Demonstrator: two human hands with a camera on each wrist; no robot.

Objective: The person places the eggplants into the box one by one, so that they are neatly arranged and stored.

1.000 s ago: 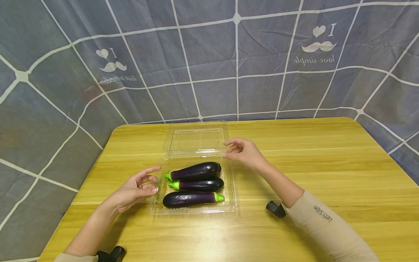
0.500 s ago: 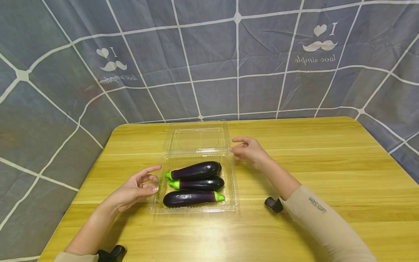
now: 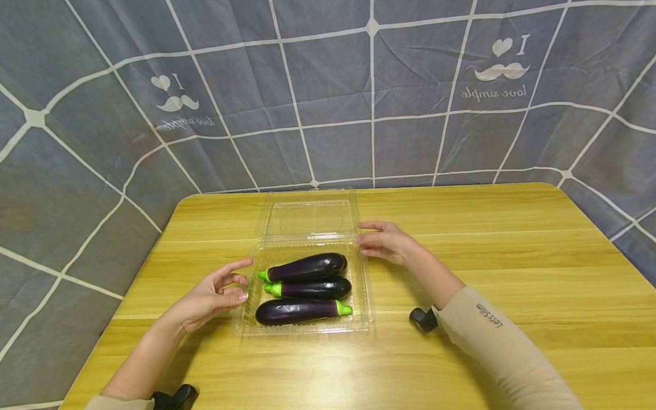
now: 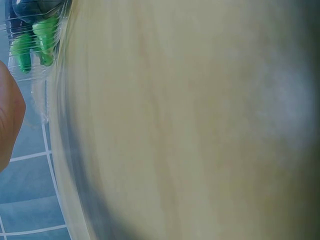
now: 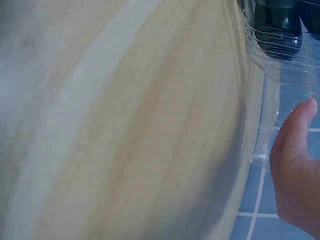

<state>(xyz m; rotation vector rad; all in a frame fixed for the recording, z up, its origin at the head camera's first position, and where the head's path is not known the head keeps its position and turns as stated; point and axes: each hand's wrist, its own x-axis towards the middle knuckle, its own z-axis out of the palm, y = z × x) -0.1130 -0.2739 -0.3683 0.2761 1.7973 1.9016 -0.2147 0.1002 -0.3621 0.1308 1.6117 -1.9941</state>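
Note:
A clear plastic clamshell container point(image 3: 365, 310) lies with its lid point(image 3: 307, 219) folded back away from me. Several dark purple eggplants point(image 3: 302, 311) with green stems lie in its base, one partly hidden behind the farthest. At the base's left rim, my left hand point(image 3: 207, 296) has its thumb and fingers spread, the fingertips at the plastic. My right hand point(image 3: 386, 242) is beside the right rim near the hinge, fingers reaching toward the lid's near corner; whether they touch it I cannot tell. The right wrist view shows that hand point(image 5: 300, 160) with its fingers together next to the lid.
The container sits left of centre on a wood-grain table point(image 3: 487, 245). A grey curtain point(image 3: 333, 85) with white lines hangs behind the table and along its sides. Black wrist devices point(image 3: 424, 320) hang under both forearms.
My right hand shifted right, off the base's far right corner, then slightly back left and toward me beside the rim. My left hand, the container and the eggplants look unmoved.

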